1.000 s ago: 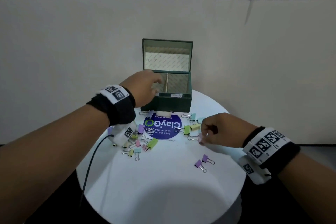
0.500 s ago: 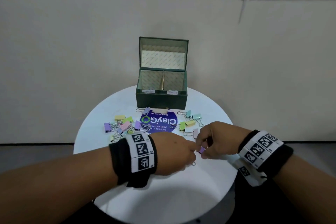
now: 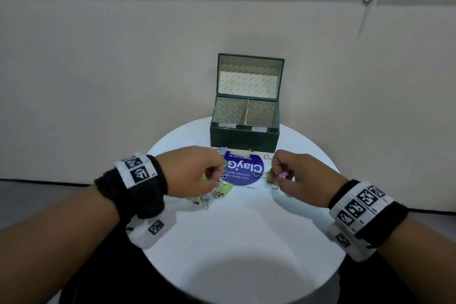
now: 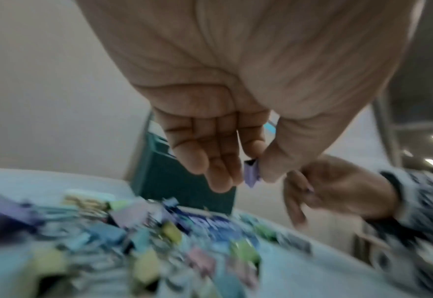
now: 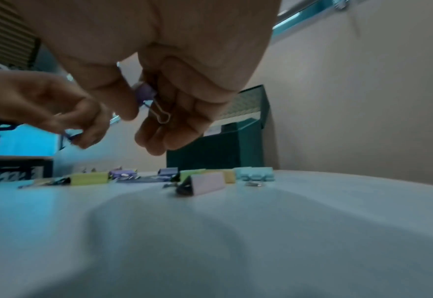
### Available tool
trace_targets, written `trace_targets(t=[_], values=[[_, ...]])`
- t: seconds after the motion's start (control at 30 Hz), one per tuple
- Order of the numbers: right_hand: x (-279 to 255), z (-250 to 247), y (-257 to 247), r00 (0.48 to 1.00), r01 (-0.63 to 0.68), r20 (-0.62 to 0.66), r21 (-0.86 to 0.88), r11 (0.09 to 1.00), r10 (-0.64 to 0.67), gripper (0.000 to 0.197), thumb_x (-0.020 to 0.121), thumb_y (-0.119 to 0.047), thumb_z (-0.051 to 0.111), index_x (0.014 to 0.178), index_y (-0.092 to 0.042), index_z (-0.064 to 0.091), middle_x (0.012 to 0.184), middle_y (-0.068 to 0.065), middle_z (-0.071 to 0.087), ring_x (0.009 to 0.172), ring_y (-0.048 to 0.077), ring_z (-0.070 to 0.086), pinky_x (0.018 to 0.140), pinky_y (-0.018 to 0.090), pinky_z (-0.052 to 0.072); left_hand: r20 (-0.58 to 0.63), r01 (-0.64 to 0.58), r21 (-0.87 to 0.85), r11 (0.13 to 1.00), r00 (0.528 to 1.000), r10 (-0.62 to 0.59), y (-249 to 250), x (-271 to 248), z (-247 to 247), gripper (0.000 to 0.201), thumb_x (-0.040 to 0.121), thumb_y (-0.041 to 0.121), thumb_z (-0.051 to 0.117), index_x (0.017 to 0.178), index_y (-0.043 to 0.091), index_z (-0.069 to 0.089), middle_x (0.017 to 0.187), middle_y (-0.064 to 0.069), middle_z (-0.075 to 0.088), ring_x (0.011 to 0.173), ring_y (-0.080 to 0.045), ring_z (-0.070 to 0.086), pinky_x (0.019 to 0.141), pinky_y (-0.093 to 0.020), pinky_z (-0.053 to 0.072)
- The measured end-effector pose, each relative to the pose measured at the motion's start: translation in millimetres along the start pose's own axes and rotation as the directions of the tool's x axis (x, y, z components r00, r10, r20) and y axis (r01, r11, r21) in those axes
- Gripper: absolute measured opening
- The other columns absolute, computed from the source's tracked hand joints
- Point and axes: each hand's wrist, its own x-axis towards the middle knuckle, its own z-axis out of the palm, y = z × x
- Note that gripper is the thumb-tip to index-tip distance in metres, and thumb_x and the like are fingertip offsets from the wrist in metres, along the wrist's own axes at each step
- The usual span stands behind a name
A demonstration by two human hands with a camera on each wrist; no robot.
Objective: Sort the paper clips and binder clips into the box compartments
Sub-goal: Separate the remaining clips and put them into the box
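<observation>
The head view showed the whole round white surface (image 3: 246,242) with the green box (image 3: 244,138) standing at its far edge, lid raised and upright, one divider splitting it into two compartments side by side; what lay in them could not be seen. Both hands hung over the middle of the surface, either side of a blue round sticker (image 3: 243,170).

Only the left wrist view showed what the left hand (image 3: 195,171) held: a purple binder clip (image 4: 251,174) pinched between thumb and forefinger, its long axis hanging downward, the other fingers nearly straight. That view was badly blurred, so the heap of clips below it could not be counted.

The right wrist view showed the right hand (image 3: 299,177) with fingers curled around a second purple binder clip (image 5: 145,93), one wire handle pointing down toward the surface. In the head view this clip showed only as a small purple patch at the fingertips.

From the right wrist view, a pink binder clip (image 5: 205,184) lay nearest, its long axis running left to right, with yellow, green and pale blue ones behind it near the box. A few wire paper clips (image 3: 225,174) lay on the sticker's left edge; their number could not be told.
</observation>
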Motion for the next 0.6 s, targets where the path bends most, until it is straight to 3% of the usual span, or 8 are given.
trace_targets(t=[0.1, 0.2, 0.27, 0.33, 0.4, 0.5, 0.6], values=[[14, 11, -19, 0.991, 0.042, 0.128, -0.046, 0.998, -0.035, 0.017, 0.09, -0.01, 0.046, 0.088, -0.026, 0.039, 0.076, -0.004, 0.056, 0.069, 0.02, 0.047, 0.065, 0.037, 0.043, -0.141, 0.156, -0.2, 0.967, 0.972, -0.186, -27, -8, -19, 0.019, 0.086, 0.013, 0.064, 0.083, 0.029, 0.054, 0.082, 0.008, 0.068, 0.069, -0.003, 0.062, 0.065, -0.025, 0.048], [30, 27, -33, 0.965, 0.094, 0.257, -0.189, 0.978, -0.043, 0.015, 0.088, -0.019, 0.052, 0.089, -0.029, 0.041, 0.074, -0.009, 0.049, 0.065, 0.011, 0.042, 0.06, 0.031, 0.036, -0.037, 0.269, -0.341, 0.901, 0.954, -0.299, -41, -16, -22, 0.03, 0.089, 0.008, 0.049, 0.098, 0.036, 0.056, 0.082, 0.007, 0.067, 0.07, -0.013, 0.065, 0.068, -0.029, 0.053], [41, 34, -41, 0.959, 0.114, 0.282, -0.26, 0.959, -0.037, 0.013, 0.088, -0.032, 0.059, 0.096, -0.031, 0.05, 0.073, -0.014, 0.048, 0.065, 0.001, 0.045, 0.058, 0.026, 0.035, 0.083, 0.292, -0.231, 0.928, 0.956, -0.28, -41, -19, -19, 0.032, 0.088, 0.013, 0.043, 0.096, 0.039, 0.06, 0.087, 0.009, 0.064, 0.077, -0.014, 0.061, 0.077, -0.034, 0.052], [50, 40, -46, 0.958, 0.129, 0.282, -0.27, 0.954, -0.05, 0.022, 0.088, -0.046, 0.063, 0.105, -0.034, 0.056, 0.071, -0.015, 0.049, 0.065, -0.001, 0.045, 0.057, 0.025, 0.034, 0.177, 0.26, -0.068, 0.963, 0.953, -0.244, -34, -21, -11, 0.024, 0.092, 0.019, 0.044, 0.095, 0.035, 0.062, 0.093, 0.013, 0.059, 0.085, -0.009, 0.056, 0.084, -0.031, 0.047], [59, 45, -50, 0.958, 0.142, 0.278, -0.258, 0.956, -0.067, 0.031, 0.086, -0.055, 0.064, 0.112, -0.037, 0.059, 0.069, -0.014, 0.048, 0.064, 0.0, 0.046, 0.058, 0.024, 0.034, 0.196, 0.193, 0.05, 0.98, 0.96, -0.199, -27, -22, -2, 0.01, 0.092, 0.033, 0.053, 0.094, 0.032, 0.063, 0.092, 0.015, 0.056, 0.084, -0.005, 0.052, 0.081, -0.026, 0.043], [68, 53, -60, 0.955, 0.134, 0.292, -0.277, 0.951, -0.05, 0.037, 0.083, -0.058, 0.066, 0.114, -0.038, 0.062, 0.072, -0.015, 0.049, 0.071, 0.009, 0.05, 0.064, 0.025, 0.039, 0.233, 0.125, 0.221, 0.967, 0.956, -0.177, -22, -21, 9, 0.019, 0.088, 0.048, 0.062, 0.103, 0.036, 0.063, 0.103, 0.017, 0.057, 0.086, -0.005, 0.047, 0.077, -0.024, 0.038], [71, 61, -64, 0.953, 0.177, 0.289, -0.304, 0.936, -0.086, 0.025, 0.085, -0.051, 0.067, 0.103, -0.035, 0.063, 0.084, -0.013, 0.056, 0.081, 0.014, 0.053, 0.067, 0.027, 0.042, 0.208, 0.127, 0.311, 0.942, 0.958, -0.198, -21, -19, 12, 0.024, 0.087, 0.053, 0.061, 0.104, 0.035, 0.063, 0.111, 0.016, 0.059, 0.095, -0.009, 0.053, 0.084, -0.028, 0.043]])
